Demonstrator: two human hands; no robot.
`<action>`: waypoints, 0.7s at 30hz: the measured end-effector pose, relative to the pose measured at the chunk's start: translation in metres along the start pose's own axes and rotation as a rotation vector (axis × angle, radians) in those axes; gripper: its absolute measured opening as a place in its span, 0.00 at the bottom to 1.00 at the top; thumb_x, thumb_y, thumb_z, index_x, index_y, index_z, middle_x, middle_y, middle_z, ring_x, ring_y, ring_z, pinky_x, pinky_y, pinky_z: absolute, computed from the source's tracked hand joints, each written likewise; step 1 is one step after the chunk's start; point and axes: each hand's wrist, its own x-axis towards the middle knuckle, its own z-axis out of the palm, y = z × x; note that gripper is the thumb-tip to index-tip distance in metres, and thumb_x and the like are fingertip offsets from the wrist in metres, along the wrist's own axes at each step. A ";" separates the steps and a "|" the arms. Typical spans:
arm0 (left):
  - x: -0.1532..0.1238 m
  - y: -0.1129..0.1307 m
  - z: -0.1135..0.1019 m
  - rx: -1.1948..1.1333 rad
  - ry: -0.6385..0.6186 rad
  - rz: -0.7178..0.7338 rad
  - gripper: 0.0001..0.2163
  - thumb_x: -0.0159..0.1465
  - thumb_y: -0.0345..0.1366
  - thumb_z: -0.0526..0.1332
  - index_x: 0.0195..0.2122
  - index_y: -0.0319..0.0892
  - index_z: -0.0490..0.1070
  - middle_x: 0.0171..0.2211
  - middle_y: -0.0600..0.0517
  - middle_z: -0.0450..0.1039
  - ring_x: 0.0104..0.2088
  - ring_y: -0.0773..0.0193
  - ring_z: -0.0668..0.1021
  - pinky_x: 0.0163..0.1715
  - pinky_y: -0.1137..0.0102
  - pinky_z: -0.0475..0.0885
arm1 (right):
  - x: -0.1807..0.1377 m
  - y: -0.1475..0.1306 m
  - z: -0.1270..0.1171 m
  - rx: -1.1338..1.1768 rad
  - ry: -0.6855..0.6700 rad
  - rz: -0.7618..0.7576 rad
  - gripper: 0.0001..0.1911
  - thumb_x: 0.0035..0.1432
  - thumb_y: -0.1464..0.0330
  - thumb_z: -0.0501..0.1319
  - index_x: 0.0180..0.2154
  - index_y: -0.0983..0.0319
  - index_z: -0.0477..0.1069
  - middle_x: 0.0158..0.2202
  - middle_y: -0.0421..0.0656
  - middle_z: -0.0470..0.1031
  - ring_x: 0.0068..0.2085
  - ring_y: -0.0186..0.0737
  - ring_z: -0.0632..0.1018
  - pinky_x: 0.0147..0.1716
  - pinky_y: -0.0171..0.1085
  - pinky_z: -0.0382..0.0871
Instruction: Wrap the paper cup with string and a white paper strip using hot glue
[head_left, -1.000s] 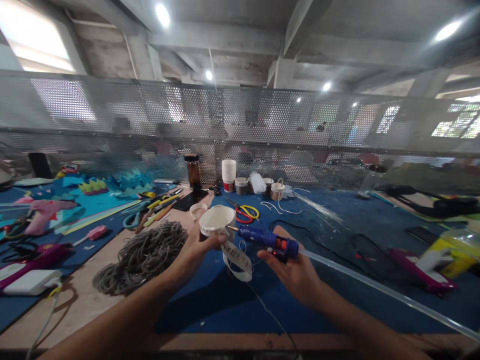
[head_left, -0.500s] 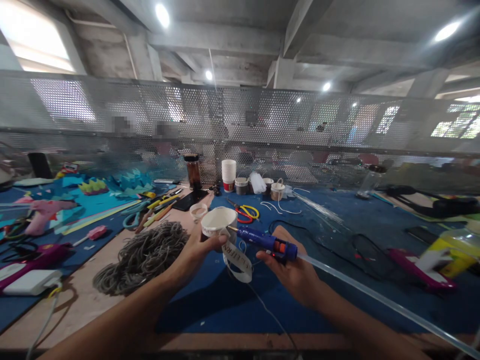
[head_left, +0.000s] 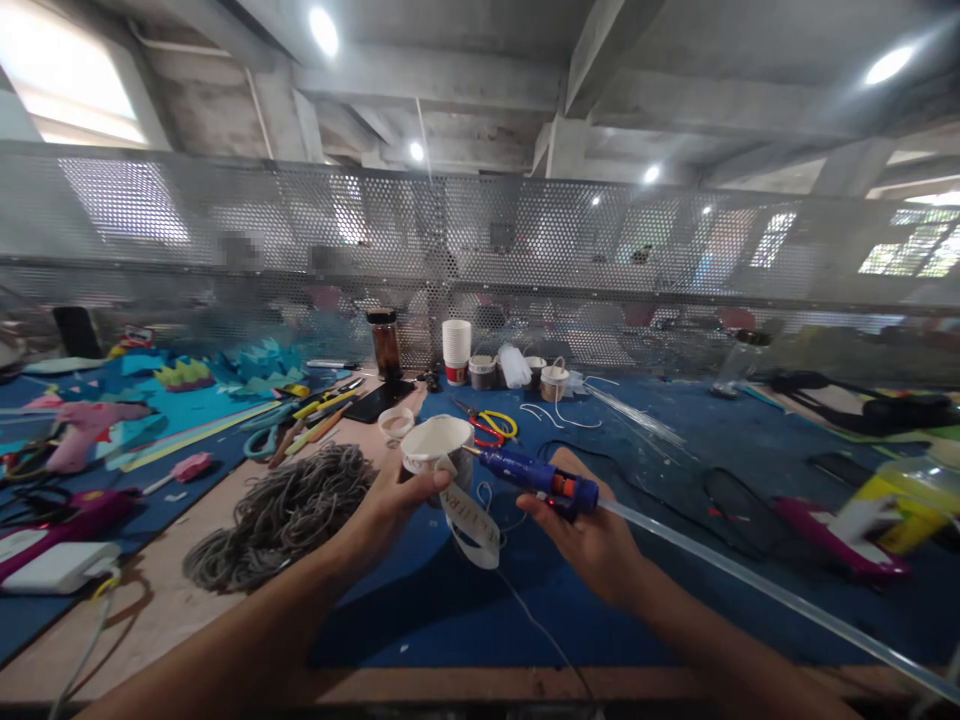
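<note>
My left hand [head_left: 401, 500] is closed around a white paper cup [head_left: 437, 440], its thumb pressed on the outside wall. From the cup's side a printed ribbon [head_left: 474, 530] curls down in a loop. In my right hand [head_left: 589, 535] is a blue hot glue gun [head_left: 532, 475], its metal nozzle directed at the cup's right wall near the rim; whether it touches, I cannot tell. A long clear glue stick [head_left: 750, 580] runs out of the gun's back end to the lower right.
A heap of grey cord [head_left: 281, 515] lies left of the cup. Behind are red-and-yellow pliers [head_left: 491, 428], a phone [head_left: 380, 402], stacked paper cups [head_left: 456, 350] and a dark jar [head_left: 386, 345]. A pink glue gun [head_left: 86, 430] is far left, a yellow bottle [head_left: 911, 510] far right.
The glue gun has shifted slightly right and its nozzle has drawn back a little from the ribbon area. My left hand still holds the cup in nearly the same place.
</note>
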 end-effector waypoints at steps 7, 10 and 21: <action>-0.001 0.001 -0.001 -0.004 -0.023 0.004 0.18 0.58 0.40 0.67 0.50 0.43 0.73 0.41 0.49 0.73 0.40 0.57 0.72 0.39 0.66 0.68 | 0.002 0.001 -0.002 -0.021 0.017 0.032 0.15 0.67 0.56 0.58 0.33 0.59 0.63 0.31 0.38 0.64 0.31 0.36 0.67 0.31 0.35 0.61; -0.001 0.002 -0.001 -0.026 -0.026 0.008 0.18 0.58 0.40 0.68 0.49 0.43 0.74 0.41 0.49 0.73 0.40 0.57 0.72 0.40 0.66 0.68 | 0.001 0.002 -0.002 -0.014 0.018 0.041 0.14 0.67 0.56 0.58 0.34 0.58 0.63 0.30 0.37 0.63 0.30 0.35 0.67 0.30 0.35 0.61; -0.003 0.001 -0.002 -0.085 -0.031 -0.007 0.21 0.56 0.38 0.67 0.52 0.42 0.73 0.45 0.46 0.76 0.45 0.52 0.75 0.45 0.62 0.70 | 0.002 0.004 -0.002 0.074 0.039 0.115 0.13 0.65 0.57 0.60 0.35 0.59 0.64 0.29 0.36 0.64 0.29 0.35 0.68 0.31 0.34 0.62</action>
